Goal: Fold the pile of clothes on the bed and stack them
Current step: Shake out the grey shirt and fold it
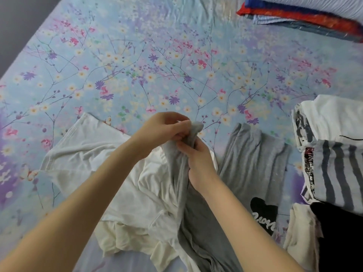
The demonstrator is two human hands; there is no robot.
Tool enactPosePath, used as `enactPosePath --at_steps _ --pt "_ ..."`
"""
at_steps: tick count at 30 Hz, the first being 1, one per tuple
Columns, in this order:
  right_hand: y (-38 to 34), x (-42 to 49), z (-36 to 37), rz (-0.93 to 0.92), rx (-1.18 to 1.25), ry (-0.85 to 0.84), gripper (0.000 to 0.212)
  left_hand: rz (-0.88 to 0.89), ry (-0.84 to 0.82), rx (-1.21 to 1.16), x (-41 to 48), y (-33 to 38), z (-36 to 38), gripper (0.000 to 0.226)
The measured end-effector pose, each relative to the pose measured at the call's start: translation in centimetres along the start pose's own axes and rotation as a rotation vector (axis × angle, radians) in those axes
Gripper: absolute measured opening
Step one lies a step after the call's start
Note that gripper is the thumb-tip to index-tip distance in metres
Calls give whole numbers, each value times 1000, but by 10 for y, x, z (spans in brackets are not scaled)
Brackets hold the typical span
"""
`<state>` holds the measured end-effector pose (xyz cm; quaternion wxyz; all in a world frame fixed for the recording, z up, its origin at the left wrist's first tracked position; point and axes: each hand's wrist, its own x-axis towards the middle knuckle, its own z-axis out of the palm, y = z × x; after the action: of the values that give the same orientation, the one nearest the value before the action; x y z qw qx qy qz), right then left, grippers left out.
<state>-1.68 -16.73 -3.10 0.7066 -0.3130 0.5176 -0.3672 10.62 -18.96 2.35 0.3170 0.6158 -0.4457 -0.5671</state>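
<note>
A person's two bare hands work a grey garment above a floral bedsheet. The landmark is a crumpled white garment spread across the near middle of the bed. The left hand hovers over the white garment's far right corner, fingers curled and pinching the bunched top end of the grey fabric. The right hand sits just below and right of it, fingers and thumb closed round the same bunch, so the two hands almost touch. From their grip the grey garment hangs and trails toward the camera, overlapping the white garment's right edge.

Right of the white garment, a flat panel of grey fabric lies smoothed on the sheet, with a black print at its near end. It cannot be told whether this panel is part of the held garment or a separate one.

Further right of the white garment, at the frame's edge, are folded clothes: a white piece farthest away, a grey-striped piece nearer, then a black piece beside a cream piece.

Well beyond the white garment, in the far right corner, a pale pillow rests on a red and blue folded cover.
</note>
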Motion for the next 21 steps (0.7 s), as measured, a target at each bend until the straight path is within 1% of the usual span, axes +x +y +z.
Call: enactPosePath --at_steps 2,5,7,9,12,14,16,17,19,21 --pt "-17 -6 -36 36 137 37 20 73 -5 -50 3 16 15 16" --pt "-47 -14 -95 68 267 53 23 106 21 -188 9 26 30 17" --pt "-67 -15 -132 60 312 75 27 83 6 -248 17 22 38 18" --pt "-85 -12 -169 26 344 112 22 44 -41 -300 28 15 53 19" --pt "-91 11 -219 3 373 136 24 -21 -88 -333 46 -6 78 21" --pt "-77 37 -254 20 350 175 26 -81 -90 -280 62 -29 98 20" --pt "-53 59 -281 119 239 261 40 -165 -79 -197 75 -58 117 17" --pt "-38 69 -295 180 158 321 40 -209 -71 -156 83 -74 130 14" --pt "-8 84 -319 273 50 420 33 -274 -62 -60 92 -102 148 10" --pt "9 96 -332 287 79 429 20 -302 -85 65 98 -125 165 11"
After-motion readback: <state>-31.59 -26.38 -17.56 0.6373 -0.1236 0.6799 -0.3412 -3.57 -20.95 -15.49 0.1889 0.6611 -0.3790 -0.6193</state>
